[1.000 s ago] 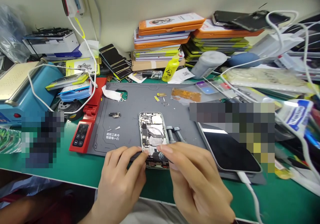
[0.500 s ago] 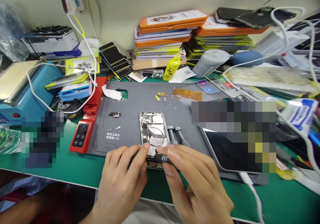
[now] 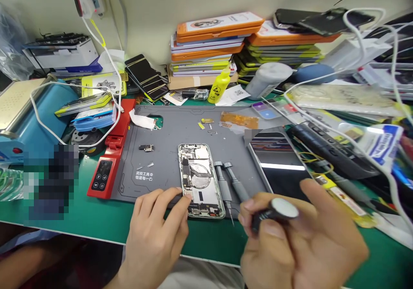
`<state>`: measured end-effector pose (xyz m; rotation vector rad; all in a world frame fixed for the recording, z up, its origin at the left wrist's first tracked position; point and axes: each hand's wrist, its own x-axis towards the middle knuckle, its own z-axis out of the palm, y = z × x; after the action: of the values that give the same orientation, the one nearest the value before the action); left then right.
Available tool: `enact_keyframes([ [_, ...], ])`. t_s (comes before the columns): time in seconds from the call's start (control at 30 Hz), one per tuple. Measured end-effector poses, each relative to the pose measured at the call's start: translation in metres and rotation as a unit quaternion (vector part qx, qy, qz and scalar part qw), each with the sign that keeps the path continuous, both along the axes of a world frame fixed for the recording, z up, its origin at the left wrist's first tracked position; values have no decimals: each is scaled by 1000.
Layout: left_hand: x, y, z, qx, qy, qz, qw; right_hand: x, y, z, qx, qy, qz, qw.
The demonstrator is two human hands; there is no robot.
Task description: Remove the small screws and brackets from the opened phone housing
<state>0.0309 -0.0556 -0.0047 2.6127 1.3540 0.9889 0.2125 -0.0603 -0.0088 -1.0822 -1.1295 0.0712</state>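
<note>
At the lower right of the frame, the right hand [image 3: 298,241] now stands well apart from the opened smartphone [image 3: 200,181], lifted away from its lower end, where it worked half a second ago. Its fingers are curled firmly around a dark screwdriver-like tool [image 3: 284,208], pale round cap toward the camera. The phone itself lies near the middle, face open, and its lower end, hidden before by the right hand, is uncovered. The left hand [image 3: 156,226] stays at the phone's lower left edge, fingertips touching it; whether they also grasp a dark piece beneath is unclear.

Just right of the phone, two gray screwdrivers [image 3: 223,188] lie on a gray work mat [image 3: 167,151], and beyond them a large dark-screened device [image 3: 282,177] shows more of its upper part than earlier. A small connector-like part [image 3: 146,148] sits left of the phone. Along the mat's left side runs a red unit with a black control panel [image 3: 103,175], on a green tabletop [image 3: 209,243]. Toward the wall, a yellow dropper bottle [image 3: 219,86] stands before stacked orange boxes [image 3: 219,32]; a blue machine [image 3: 48,121] occupies the left.
</note>
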Motion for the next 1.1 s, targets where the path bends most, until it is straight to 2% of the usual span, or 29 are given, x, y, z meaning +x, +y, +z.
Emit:
enact_keyframes([
  [0.07,0,1,-1,4,-5,-1,1000,1,-4,-1,-49,-123,1,991],
  [0.17,-1,1,-1,5,-11,-6,1000,1,-7,0,-123,-320,-4,939],
  [0.23,-1,0,-1,4,-14,-9,1000,0,-7,1,-138,-386,0,912],
  [0.3,-1,-1,-1,1,-16,-10,1000,-2,-6,0,-141,-408,8,902],
  [0.6,1,-2,-2,9,-25,-3,1000,-4,-4,0,-153,-449,3,880],
  [0.87,0,-1,-4,8,-25,-1,1000,-4,-1,-2,-131,-484,10,865],
  [0.93,0,-1,-4,11,-28,1,1000,-3,-3,0,-138,-464,24,875],
  [1.0,0,-1,-3,17,-31,2,999,3,-6,5,-166,-399,30,901],
  [1.1,-1,-1,-4,21,-28,-2,999,20,-9,14,-242,-240,-51,939],
])
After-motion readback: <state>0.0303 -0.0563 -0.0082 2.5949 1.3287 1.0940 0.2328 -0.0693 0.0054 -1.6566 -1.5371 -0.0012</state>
